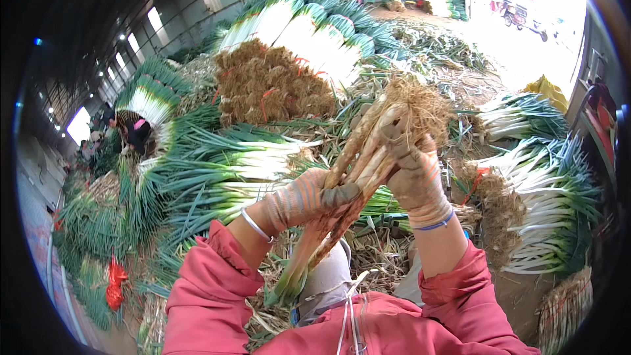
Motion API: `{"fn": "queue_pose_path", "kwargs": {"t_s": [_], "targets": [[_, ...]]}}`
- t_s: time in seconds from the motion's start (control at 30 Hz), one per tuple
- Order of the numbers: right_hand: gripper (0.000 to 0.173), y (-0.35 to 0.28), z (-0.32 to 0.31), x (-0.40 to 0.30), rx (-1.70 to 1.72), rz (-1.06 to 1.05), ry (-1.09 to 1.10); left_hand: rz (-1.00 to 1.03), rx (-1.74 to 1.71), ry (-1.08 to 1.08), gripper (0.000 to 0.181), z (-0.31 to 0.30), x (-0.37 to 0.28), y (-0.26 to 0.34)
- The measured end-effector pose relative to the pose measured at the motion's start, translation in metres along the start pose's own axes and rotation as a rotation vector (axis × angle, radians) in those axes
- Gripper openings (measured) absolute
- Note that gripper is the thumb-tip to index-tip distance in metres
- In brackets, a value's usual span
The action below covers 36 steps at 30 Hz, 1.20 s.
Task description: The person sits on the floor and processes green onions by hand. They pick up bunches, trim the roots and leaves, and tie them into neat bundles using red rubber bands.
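Note:
Both my hands wear striped knit work gloves and hold several leeks (370, 160) with brown, soiled outer leaves. My left hand (315, 196) wraps around the stalks near their middle. Up by the root end, my right hand (413, 172) grips the same leeks, its fingers partly behind the stalks. The tangled tan roots (419, 103) point up and away from me, while the green leaf ends (288, 283) hang down toward my lap. Beyond my left hand lies a spread of cleaner leeks (261, 162) with white stalks and green tops.
A tall stack of tied leek bundles (300, 29) stands ahead, roots facing me. More white leeks (537, 207) lie at right, near a root-ended bundle (564, 308). Leaf litter (384, 256) covers the ground. A person (133, 128) bends at left. Red plastic (115, 283) lies lower left.

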State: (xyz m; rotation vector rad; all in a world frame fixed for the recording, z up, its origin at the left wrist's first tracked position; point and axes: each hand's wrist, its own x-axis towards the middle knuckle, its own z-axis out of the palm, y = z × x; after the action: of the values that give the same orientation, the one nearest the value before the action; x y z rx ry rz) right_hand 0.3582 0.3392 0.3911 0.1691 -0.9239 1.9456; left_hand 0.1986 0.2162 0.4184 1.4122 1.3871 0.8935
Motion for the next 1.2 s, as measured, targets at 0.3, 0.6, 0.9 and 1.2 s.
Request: {"fn": "queue_pose_path", "kwargs": {"t_s": [0.3,0.6,0.9,1.2], "targets": [[0.036,-0.01,0.002,0.0,-0.441,0.066,-0.035,0.091,0.279,0.059,0.048,0.005,0.021,-0.013],[0.063,0.021,0.012,-0.008,0.122,0.198,-0.216,0.048,0.081,-0.137,0.041,-0.002,-0.013,-0.025],[0.042,0.016,-0.011,0.004,0.099,0.097,-0.233,0.032,0.413,0.144,0.043,0.012,-0.07,-0.091],[0.042,-0.004,-0.018,-0.006,0.232,0.123,-0.349,-0.064,0.621,0.321,0.032,0.01,-0.117,-0.065]]}}
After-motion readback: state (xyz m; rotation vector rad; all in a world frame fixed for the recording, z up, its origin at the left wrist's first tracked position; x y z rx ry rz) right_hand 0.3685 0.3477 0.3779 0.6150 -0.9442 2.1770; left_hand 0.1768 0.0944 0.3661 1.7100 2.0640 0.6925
